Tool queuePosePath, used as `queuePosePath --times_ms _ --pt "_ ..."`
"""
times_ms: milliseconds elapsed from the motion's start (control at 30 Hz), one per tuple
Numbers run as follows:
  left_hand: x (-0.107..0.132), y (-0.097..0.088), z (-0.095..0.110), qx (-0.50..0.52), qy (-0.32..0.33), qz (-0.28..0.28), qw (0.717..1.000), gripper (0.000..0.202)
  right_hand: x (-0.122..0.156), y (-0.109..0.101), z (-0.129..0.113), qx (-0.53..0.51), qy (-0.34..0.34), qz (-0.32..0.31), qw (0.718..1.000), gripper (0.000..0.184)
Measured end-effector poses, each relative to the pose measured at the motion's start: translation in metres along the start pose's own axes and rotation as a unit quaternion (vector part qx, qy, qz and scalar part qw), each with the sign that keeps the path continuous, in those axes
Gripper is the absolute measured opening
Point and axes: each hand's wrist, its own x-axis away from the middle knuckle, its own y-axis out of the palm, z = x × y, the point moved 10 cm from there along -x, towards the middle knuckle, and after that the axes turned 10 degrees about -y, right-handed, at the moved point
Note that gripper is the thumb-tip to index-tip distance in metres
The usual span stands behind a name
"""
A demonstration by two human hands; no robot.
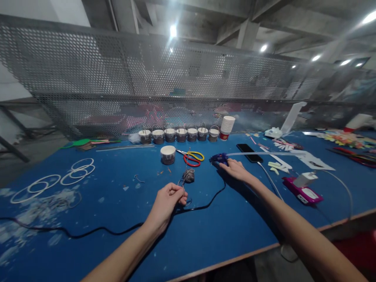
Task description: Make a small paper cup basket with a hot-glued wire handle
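Note:
My left hand pinches a strand of grey yarn between thumb and fingertips. Just beyond it sits a small ball of the yarn on the blue table. My right hand is closed around the grip of a dark blue glue gun, which lies low over the table with its nozzle pointing left. A long clear glue stick sticks out of its back. Scissors with one red and one yellow handle lie between the hands. Left of them stands a paper cup wrapped in grey yarn.
Several yarn-wrapped cups line the back, beside stacked paper cups. White rings lie left. A black cable crosses the front. A phone and a purple power strip are at right. A perforated metal screen stands behind.

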Motion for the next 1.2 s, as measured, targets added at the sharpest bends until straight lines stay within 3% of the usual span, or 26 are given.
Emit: queuePosePath --times_ms 267,467,533,667,800,967,1200 --pt "-0.002 0.0 -0.006 -0.001 -0.016 -0.002 1.0 0.018 0.018 -0.002 -0.004 -0.01 0.003 0.042 0.999 0.031" --pt "0.0 -0.001 -0.004 0.002 -0.016 0.007 1.0 0.016 0.063 -0.04 -0.01 -0.021 0.031 0.137 0.99 0.026" --pt "0.001 0.0 -0.004 0.006 -0.018 0.004 1.0 0.016 0.084 -0.049 -0.028 -0.08 0.019 0.167 0.983 0.021" --pt "0.006 0.007 -0.006 0.012 -0.025 -0.01 1.0 0.017 0.092 -0.021 -0.11 -0.334 -0.087 0.053 0.937 0.014" --pt "0.012 0.008 -0.005 0.019 -0.02 -0.006 1.0 0.018 0.075 0.008 -0.166 -0.461 -0.093 -0.004 0.883 0.009" --pt "0.009 0.0 -0.001 0.048 -0.017 0.007 0.999 0.021 0.057 0.022 -0.178 -0.528 -0.072 0.026 0.846 0.013" --pt "0.005 -0.005 -0.006 0.074 -0.044 0.008 0.996 0.026 0.055 0.024 -0.168 -0.529 -0.055 0.081 0.843 0.012"
